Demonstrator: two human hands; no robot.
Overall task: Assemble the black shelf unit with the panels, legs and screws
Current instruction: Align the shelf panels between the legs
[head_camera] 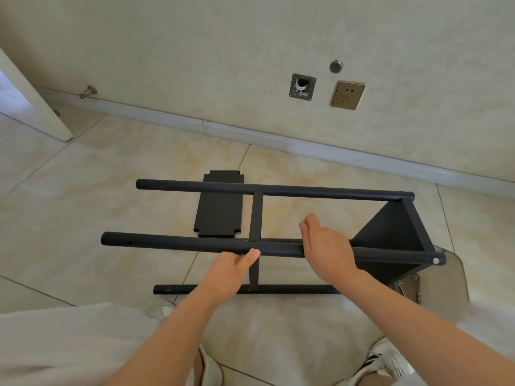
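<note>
Could rack out of square if lifted by one leg (178,243) only, with no panel yet at the left ends. Could also slide on the smooth floor (83,204). Matte black shelf unit (390,235) lying on its side on the floor, two panels already fixed. Round the near upper leg, left hand (231,271) and right hand (328,249) both wrapped. Behind, spare panel (220,207) flat on the floor.

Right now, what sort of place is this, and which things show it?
Probably a room in a home: a tiled floor, a wall socket above a skirting board, and a door at the left.
</note>
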